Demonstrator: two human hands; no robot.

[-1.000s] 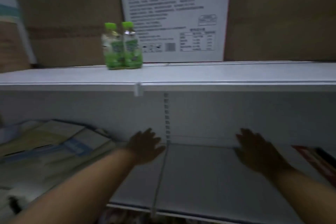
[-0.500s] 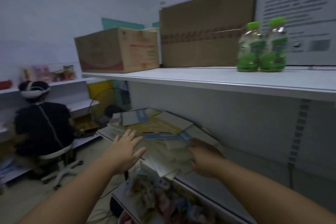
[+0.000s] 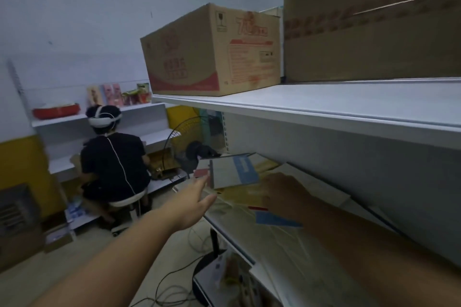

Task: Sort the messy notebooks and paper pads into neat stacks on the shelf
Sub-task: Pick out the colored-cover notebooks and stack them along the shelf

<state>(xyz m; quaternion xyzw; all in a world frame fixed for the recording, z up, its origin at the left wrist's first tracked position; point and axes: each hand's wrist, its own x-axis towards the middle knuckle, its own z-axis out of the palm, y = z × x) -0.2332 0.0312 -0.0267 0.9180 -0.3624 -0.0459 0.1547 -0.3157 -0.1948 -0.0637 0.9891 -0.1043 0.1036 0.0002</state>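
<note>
1. The left hand's (image 3: 193, 204) fingers (image 3: 202, 182) are straight and close together, with the thumb held apart. Their tips are at the near-left edge of the pile of notebooks and pads (image 3: 245, 193). Blur hides whether they touch it.
2. The right hand (image 3: 284, 194) lies over the middle of the pile in deep shadow. Its fingers are smeared and dark, so I cannot tell whether they are spread, together or gripping a pad.
3. The pile itself is loose and fanned, with flat rectangular paper covers at odd angles. A pale grey notebook (image 3: 232, 169) with a blue panel tops the far side of the pile. Yellowish pads lie under it, and a blue sheet (image 3: 273, 219) pokes out on the near side.
4. The pile rests on the lower shelf (image 3: 232, 237), a smooth white board. The right end of the pile is lost in darkness behind the right forearm.
5. Above the pile, the upper shelf board (image 3: 324, 104) carries a printed cardboard box (image 3: 199, 52). Its lettering is too blurred to read.
6. Left of the pile and well apart from it, a seated person (image 3: 114, 157) in black faces away beside a wire-caged fan (image 3: 174, 142).
</note>
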